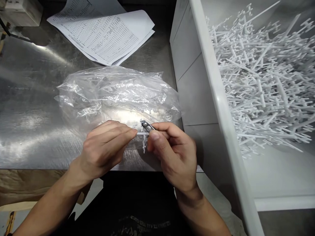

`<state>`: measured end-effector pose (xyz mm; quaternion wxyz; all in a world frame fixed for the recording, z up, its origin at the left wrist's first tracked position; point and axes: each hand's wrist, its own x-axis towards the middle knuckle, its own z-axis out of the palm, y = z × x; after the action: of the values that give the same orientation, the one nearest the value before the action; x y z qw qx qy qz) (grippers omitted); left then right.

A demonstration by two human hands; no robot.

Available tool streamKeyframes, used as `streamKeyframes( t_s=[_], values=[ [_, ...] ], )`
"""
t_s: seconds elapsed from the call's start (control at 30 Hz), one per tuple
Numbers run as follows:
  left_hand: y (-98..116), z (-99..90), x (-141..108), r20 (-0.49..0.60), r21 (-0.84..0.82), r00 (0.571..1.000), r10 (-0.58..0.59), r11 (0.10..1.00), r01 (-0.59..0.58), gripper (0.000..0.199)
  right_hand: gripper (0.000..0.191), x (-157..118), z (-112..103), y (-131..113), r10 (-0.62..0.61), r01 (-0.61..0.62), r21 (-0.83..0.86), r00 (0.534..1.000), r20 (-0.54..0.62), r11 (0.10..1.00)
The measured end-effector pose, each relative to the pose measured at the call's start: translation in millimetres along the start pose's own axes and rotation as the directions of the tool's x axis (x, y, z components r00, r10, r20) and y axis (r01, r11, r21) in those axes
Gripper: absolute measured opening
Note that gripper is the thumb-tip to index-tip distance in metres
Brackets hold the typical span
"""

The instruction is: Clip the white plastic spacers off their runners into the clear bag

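My left hand (105,146) is closed on one end of a white plastic sprue (144,144), a thin rod with small branches. My right hand (173,150) grips a small metal clipper (147,126), which looks like a nail clipper. Its jaws are at the upper branch of the sprue, close to the crossing of the rod. Whether the jaws touch the plastic I cannot tell. Under and beyond both hands, a clear plastic bag (118,91) lies crumpled on the metal table, with its opening towards me.
A large white bin (221,98) stands at the right, its wall rising beside the table. Inside lies a tangled heap of white sprues (268,85). Folded printed sheets (103,32) rest at the back of the metal table (29,98). A pale box-shaped object (23,13) sits far left.
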<state>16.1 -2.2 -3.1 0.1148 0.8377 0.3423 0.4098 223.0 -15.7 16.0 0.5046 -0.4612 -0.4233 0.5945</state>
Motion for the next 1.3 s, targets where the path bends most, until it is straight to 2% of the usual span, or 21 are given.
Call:
streamKeyframes(
  t_s=[0.17,0.3,0.4,0.53,0.7,0.93,1.17,1.3],
  values=[
    [1.0,3.0,-0.3,0.032,0.066,0.999,0.022,0.998,-0.024,0.032,0.013,1.7,1.7,0.1,-0.053,0.051,-0.047,0.997,-0.052,0.998],
    [4.6,1.1,3.0,0.001,0.027,0.998,-0.061,0.998,0.061,0.024,0.013,0.3,0.2,0.2,-0.052,0.052,-0.004,0.997,-0.051,0.999],
    [6.0,-2.1,4.7,-0.018,0.003,0.988,-0.153,0.988,0.153,0.021,0.004,-2.1,-2.2,0.2,-0.053,0.056,0.045,0.995,-0.079,0.997],
    [7.1,-5.3,5.2,-0.092,0.004,0.972,-0.218,0.976,0.219,0.020,0.003,-2.2,-4.1,0.3,-0.047,0.052,0.062,0.996,-0.078,0.997],
    [9.6,-6.7,6.7,-0.127,-0.011,0.965,-0.229,0.973,0.229,0.022,0.003,0.1,-3.5,-1.2,-0.015,0.015,0.015,0.999,-0.030,1.000],
    [10.8,-5.7,7.0,-0.183,0.000,0.957,-0.225,0.973,0.229,0.023,0.004,-2.2,-4.5,-4.2,-0.032,0.026,-0.093,0.998,-0.061,0.995],
    [12.1,-9.6,7.6,-0.158,0.037,0.963,-0.218,0.973,0.227,0.023,0.005,-3.1,-6.4,-4.0,-0.049,0.044,-0.143,0.998,-0.031,0.989],
    [10.5,-7.9,9.4,-0.151,0.043,0.964,-0.221,0.972,0.230,0.024,0.002,-5.7,-8.9,1.1,-0.095,0.097,-0.203,0.995,0.016,0.974]
  ],
)
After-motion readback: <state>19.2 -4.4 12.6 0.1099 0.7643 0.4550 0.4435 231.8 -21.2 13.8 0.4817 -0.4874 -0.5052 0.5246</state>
